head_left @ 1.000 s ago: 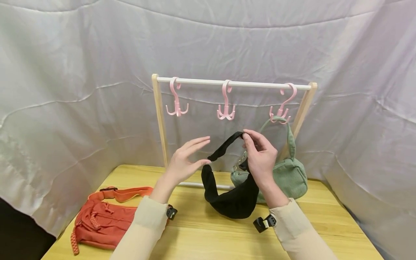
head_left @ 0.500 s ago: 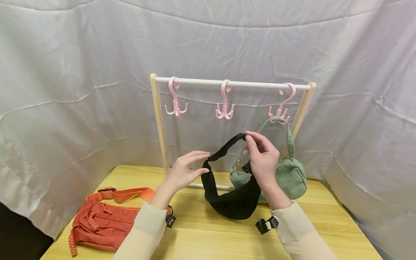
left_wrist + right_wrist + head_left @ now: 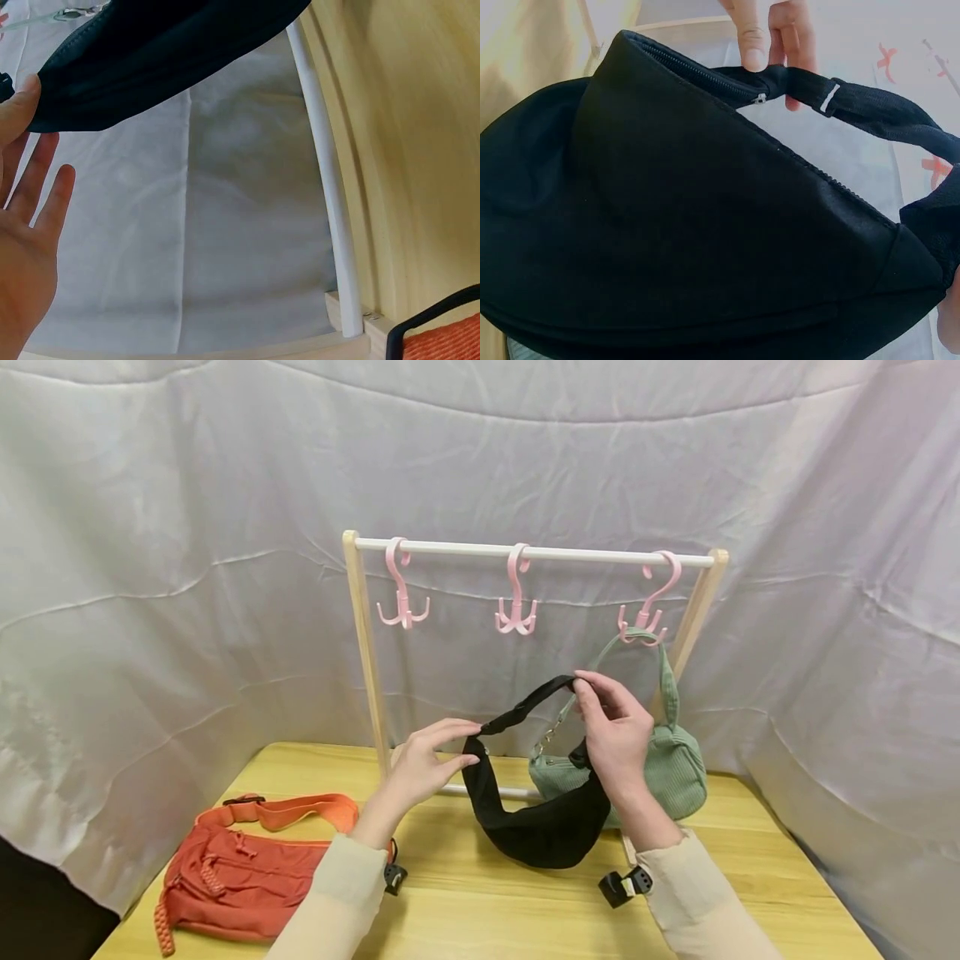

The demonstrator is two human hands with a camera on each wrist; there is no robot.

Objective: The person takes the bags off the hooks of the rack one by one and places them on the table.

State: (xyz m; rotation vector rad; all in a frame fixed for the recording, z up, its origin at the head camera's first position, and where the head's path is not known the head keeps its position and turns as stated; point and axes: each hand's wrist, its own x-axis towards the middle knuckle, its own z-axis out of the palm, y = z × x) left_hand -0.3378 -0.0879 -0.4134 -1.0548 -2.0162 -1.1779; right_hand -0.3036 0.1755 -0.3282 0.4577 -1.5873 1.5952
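A black sling bag (image 3: 551, 831) with a zipper hangs over the table between my two hands, its strap (image 3: 528, 706) arched above it. My right hand (image 3: 618, 731) pinches the top of that strap between thumb and fingers. At the bag's left end, where strap meets body, my left hand (image 3: 420, 764) pinches the fabric; the right wrist view shows its thumb in front and fingers behind. The zipper pull (image 3: 760, 98) sits close to those fingers. In the left wrist view, the black bag (image 3: 172, 60) covers part of the left fingers.
A rack with a white bar (image 3: 457, 550) carries three pink hooks, the middle one (image 3: 516, 610) bare. From the right hook (image 3: 651, 602) hangs a green corduroy bag (image 3: 671, 768), partly behind my right hand. A red-orange bag (image 3: 251, 877) lies on the wooden table (image 3: 480, 910) at left.
My left hand has come down and its thumb and fingers have closed on the bag's left end. The right hand has moved slightly right and down with the strap.
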